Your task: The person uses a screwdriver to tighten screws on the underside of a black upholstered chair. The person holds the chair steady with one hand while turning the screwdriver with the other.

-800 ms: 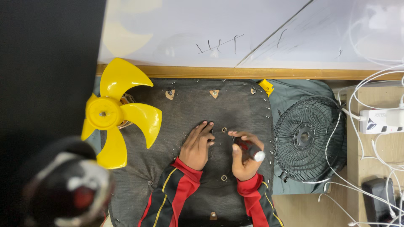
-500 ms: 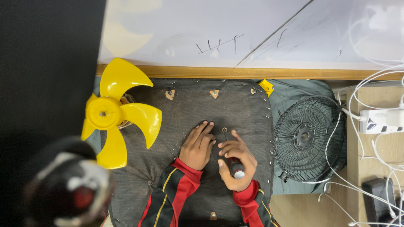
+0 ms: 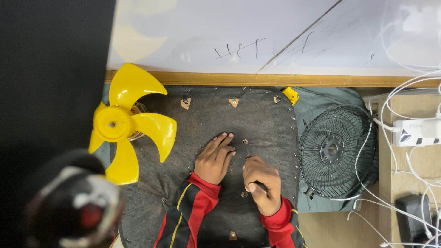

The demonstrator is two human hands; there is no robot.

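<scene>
Screwdriver [image 3: 248,155] sits in my right hand [image 3: 262,181], fist closed around the handle, its long axis running up and slightly left, tip at the hole [image 3: 245,142] in the dark panel [image 3: 257,115]. My left hand [image 3: 215,158] lies flat, fingers spread, just beside it.

Dark seat underside [image 3: 257,115] showing matt, rough cloth, dusty, edge lined with small metal staples. Left hand [image 3: 214,158] lying flat on that cloth. Right hand [image 3: 262,183] gripping screwdriver [image 3: 248,151], thin metal shaft looking dull. Fan blade [image 3: 126,124] looking smooth glossy yellow plastic. Fan grille [image 3: 333,151] looking black wire metal, slight sheen. Wooden strip [image 3: 321,80] appearing smooth, light brown. Power strip [image 3: 413,133] showing white glossy plastic. Sleeves [image 3: 193,211] looking knit cloth, red and black.
</scene>
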